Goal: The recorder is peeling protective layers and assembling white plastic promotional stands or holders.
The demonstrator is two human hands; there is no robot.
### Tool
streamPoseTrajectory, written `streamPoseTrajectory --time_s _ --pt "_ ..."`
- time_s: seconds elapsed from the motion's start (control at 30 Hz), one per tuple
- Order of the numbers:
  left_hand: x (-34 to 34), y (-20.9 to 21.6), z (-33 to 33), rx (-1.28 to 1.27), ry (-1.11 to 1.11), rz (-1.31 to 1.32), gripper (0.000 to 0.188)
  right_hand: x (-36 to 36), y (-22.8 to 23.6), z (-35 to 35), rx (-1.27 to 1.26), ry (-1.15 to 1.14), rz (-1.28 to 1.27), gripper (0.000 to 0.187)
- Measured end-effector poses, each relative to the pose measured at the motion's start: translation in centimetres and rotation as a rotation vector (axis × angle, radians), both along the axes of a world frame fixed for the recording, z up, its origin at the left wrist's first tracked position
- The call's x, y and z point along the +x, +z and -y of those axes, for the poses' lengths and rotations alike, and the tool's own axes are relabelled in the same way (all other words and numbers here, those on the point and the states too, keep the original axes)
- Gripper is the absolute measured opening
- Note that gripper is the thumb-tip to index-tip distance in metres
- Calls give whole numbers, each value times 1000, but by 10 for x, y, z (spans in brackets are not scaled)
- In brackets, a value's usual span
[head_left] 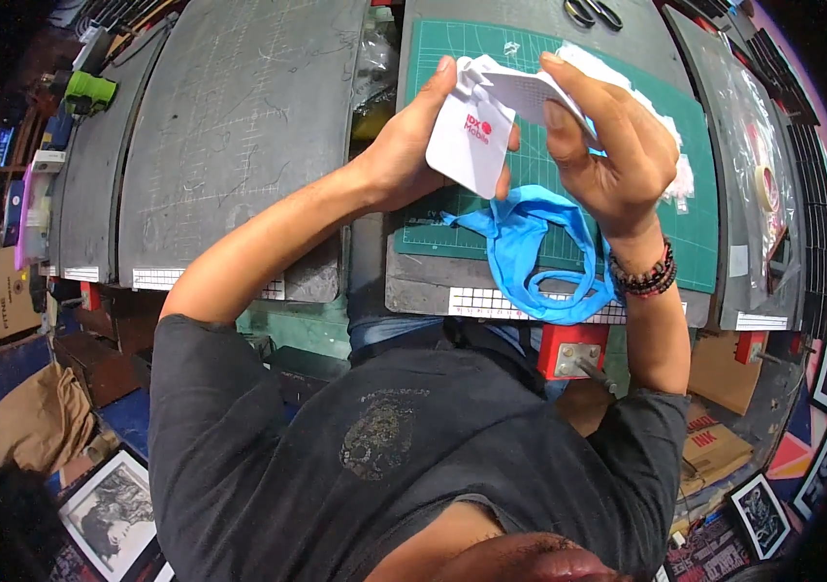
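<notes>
My left hand (411,145) grips a white card (467,160) with rounded corners and red print, thumb along its upper edge and fingers behind. A second white piece (530,92) with fine grey print meets it at the top and slants off to the right. My right hand (617,145) pinches that piece between thumb and fingers; whether the two are one folded card I cannot tell. Both hands are raised above a green cutting mat (423,233). Below them, a crumpled light blue cloth (515,247) with a looped strip lies over the mat's near edge.
White scraps (602,68) are strewn on the mat behind my right hand. Black-handled scissors (593,14) lie at the far edge. Grey boards (239,126) flank the mat, with gaps between them. A tape roll (767,189) sits on the right board, and a red bracket (573,351) juts out near me.
</notes>
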State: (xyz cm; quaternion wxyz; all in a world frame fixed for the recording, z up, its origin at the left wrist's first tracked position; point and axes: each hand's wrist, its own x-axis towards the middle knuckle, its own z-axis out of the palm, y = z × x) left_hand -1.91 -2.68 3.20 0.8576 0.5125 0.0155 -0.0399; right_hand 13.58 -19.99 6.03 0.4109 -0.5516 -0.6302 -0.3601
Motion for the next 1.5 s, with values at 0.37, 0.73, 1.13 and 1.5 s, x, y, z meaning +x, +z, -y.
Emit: streamPoseTrajectory --time_s 0.37,0.73,1.13,1.5 --pt "1 -5 -2 -69 71 153 71 -14 9 5 -97 70 131 35" --pt "2 -7 -1 -7 161 163 71 -21 1 4 -106 33 83 40" --pt "3 -11 -9 96 96 100 66 -17 -7 -3 -70 10 -140 42" --pt "4 -5 -4 52 52 15 69 -16 1 3 -120 -8 -353 33"
